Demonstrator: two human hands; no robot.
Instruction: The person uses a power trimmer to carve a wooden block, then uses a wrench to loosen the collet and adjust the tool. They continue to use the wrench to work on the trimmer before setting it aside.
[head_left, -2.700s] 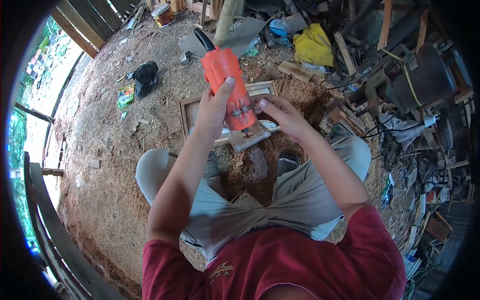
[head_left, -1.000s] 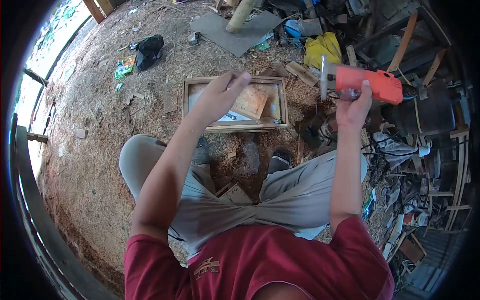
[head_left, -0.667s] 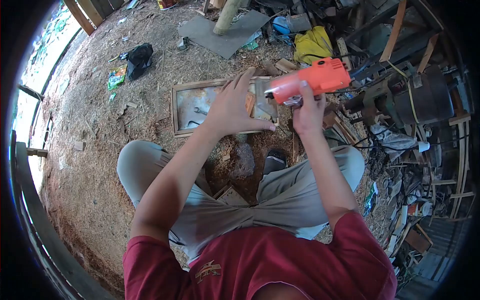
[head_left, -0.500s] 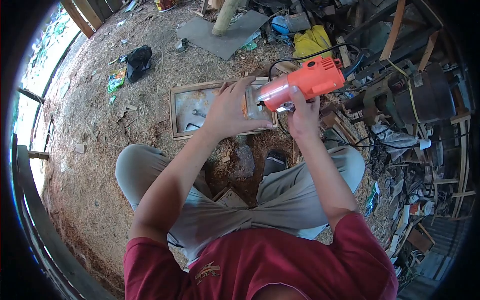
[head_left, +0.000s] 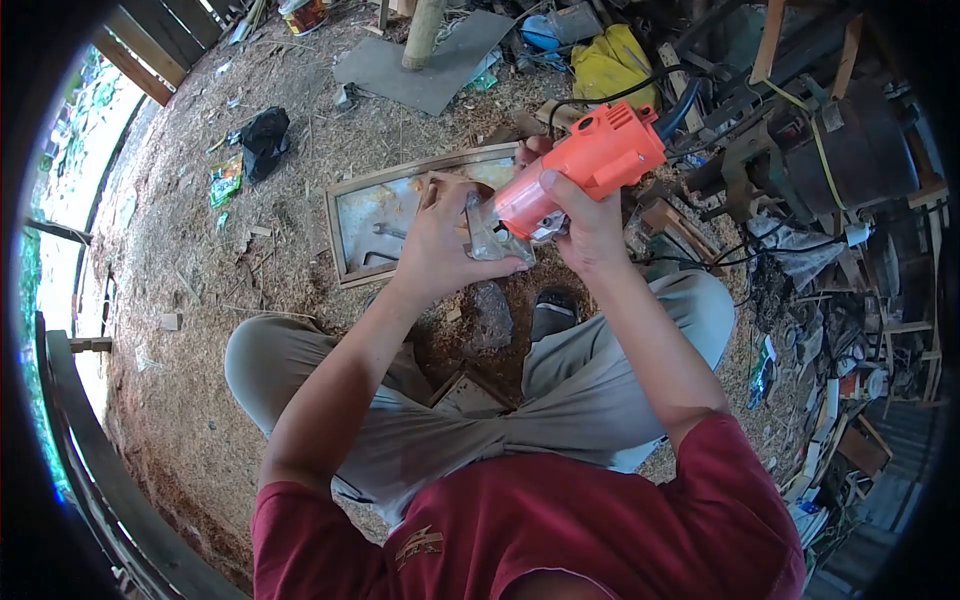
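An orange trim router (head_left: 600, 155) is held above a shallow wooden tray (head_left: 332, 235), tilted with its nose pointing down to the left. My right hand (head_left: 588, 228) wraps around the router body, thumb on top and fingertips showing at the far side. My left hand (head_left: 430, 245) grips the clear plastic base (head_left: 486, 235) at the nose, between the thumb below and the fingers above. Some of those fingers are hidden behind the hand. In the tray lie an open-end wrench (head_left: 389, 230) and a bent hex key (head_left: 380, 256), left of the base.
Wood shavings cover the ground (head_left: 230, 330). At right stand a large dark motor (head_left: 835, 165) and black cables. A grey sheet (head_left: 440, 85) lies around a wooden post (head_left: 421, 45). A yellow bag (head_left: 612, 68) and a black plastic bag (head_left: 264, 140) lie farther out.
The router has tipped more steeply, its nose shifting left and down. Both hands have moved slightly toward me with it. The camera view has shifted a little.
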